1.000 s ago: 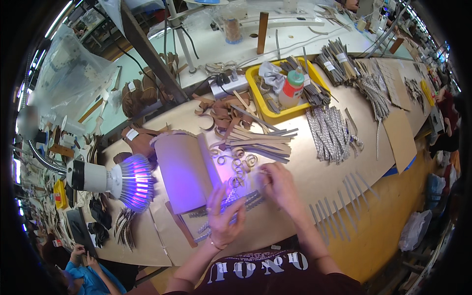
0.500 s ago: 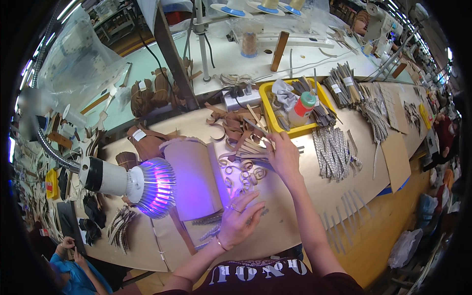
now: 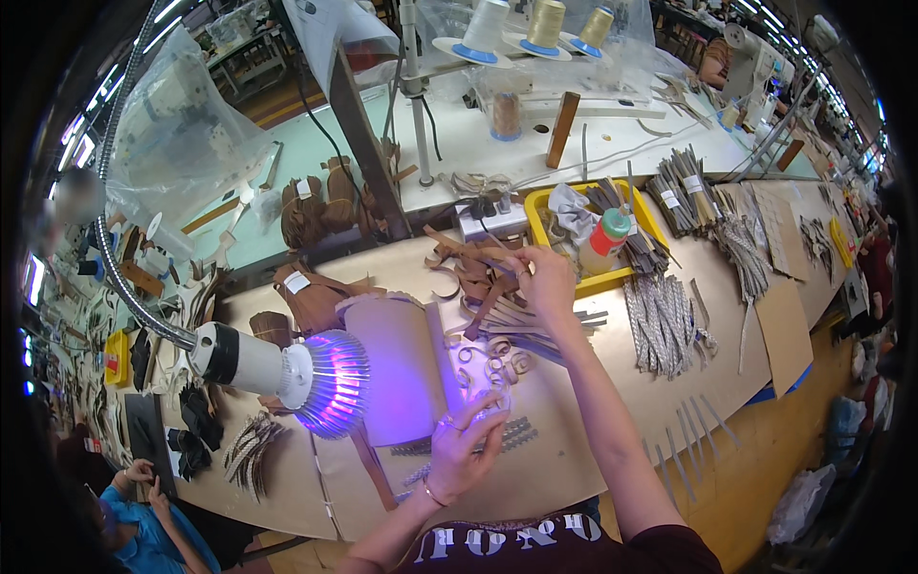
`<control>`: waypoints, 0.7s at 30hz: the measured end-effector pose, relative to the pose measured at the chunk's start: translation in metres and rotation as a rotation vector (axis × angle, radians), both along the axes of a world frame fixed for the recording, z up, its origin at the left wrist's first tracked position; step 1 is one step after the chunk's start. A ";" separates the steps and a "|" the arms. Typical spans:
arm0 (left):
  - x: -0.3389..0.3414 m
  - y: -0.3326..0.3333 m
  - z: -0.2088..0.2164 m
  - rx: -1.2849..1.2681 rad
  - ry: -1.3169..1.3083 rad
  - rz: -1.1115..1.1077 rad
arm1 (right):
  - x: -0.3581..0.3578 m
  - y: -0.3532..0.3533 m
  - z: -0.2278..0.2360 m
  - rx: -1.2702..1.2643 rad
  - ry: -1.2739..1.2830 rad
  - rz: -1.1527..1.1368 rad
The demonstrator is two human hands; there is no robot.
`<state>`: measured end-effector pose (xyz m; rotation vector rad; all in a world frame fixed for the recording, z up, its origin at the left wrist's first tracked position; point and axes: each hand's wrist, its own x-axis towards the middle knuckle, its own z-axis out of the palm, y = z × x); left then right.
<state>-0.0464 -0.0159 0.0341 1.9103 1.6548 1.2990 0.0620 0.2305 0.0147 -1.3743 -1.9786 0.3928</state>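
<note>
My right hand [image 3: 547, 285] is closed in a pinch over the pile of brown strips [image 3: 474, 270], and a brown strip [image 3: 499, 253] runs up to its fingertips. Below its wrist lie flat grey-tan strips [image 3: 535, 330]. My left hand [image 3: 467, 450] is palm-inward with its fingers loosely apart, and I see nothing held in it. Just beyond its fingertips are small coiled strips [image 3: 497, 356]. Thin braided grey strips [image 3: 512, 438] lie beside and partly under that hand. A lamp [image 3: 325, 383] casts violet light on a brown padded cylinder [image 3: 390, 368] left of the coils.
A yellow bin [image 3: 612, 277] with a green-capped bottle [image 3: 604, 239] stands beyond my right hand. Bundled braided strips [image 3: 660, 325] lie to its right, near a cardboard piece [image 3: 784, 335]. A power strip [image 3: 492, 222] sits at the back. A co-worker's hands [image 3: 148, 478] show at lower left.
The whole view has shifted, so the bench appears farther right and lower. My right hand has moved slightly left over the brown strips. My left hand stays near the coils.
</note>
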 end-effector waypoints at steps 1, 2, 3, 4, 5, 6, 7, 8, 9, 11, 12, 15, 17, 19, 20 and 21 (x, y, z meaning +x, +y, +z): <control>0.001 0.002 0.002 -0.003 -0.012 0.004 | 0.004 -0.004 0.006 0.054 0.115 0.034; 0.001 0.006 0.005 0.005 -0.022 -0.002 | 0.008 -0.008 0.013 0.089 0.252 0.065; 0.002 0.011 0.009 0.024 -0.035 0.033 | 0.011 -0.011 0.021 0.109 0.385 0.091; 0.003 0.014 0.015 0.053 -0.049 0.060 | 0.016 -0.016 0.031 0.128 0.516 0.117; 0.004 0.017 0.021 0.058 -0.075 0.095 | 0.022 -0.024 0.041 0.174 0.582 0.131; 0.006 0.022 0.026 0.074 -0.226 0.092 | 0.029 -0.036 0.052 0.216 0.646 0.146; 0.010 0.026 0.032 0.066 -0.390 0.098 | 0.037 -0.050 0.063 0.256 0.710 0.162; 0.013 0.029 0.036 0.059 -0.552 0.101 | 0.046 -0.070 0.072 0.215 0.591 0.168; 0.016 0.030 0.041 0.040 -0.665 0.067 | 0.056 -0.094 0.081 0.193 0.485 0.186; 0.022 0.031 0.047 0.014 -0.885 -0.014 | 0.077 -0.136 0.096 0.011 0.085 0.284; 0.024 0.032 0.047 -0.046 -0.907 -0.069 | 0.081 -0.149 0.097 -0.069 0.146 0.314; 0.032 0.032 0.043 -0.188 -0.955 -0.183 | 0.091 -0.176 0.091 -0.381 0.268 0.322; 0.042 0.029 0.039 -0.238 -0.969 -0.190 | 0.094 -0.184 0.083 -0.502 0.408 0.251; 0.049 0.024 0.036 -0.232 -0.936 -0.174 | 0.102 -0.188 0.080 -0.614 0.420 0.229; 0.052 0.022 0.034 -0.224 -0.919 -0.169 | 0.105 -0.190 0.080 -0.688 0.407 0.196; 0.053 0.022 0.032 -0.216 -0.879 -0.156 | 0.107 -0.192 0.080 -0.644 0.407 0.177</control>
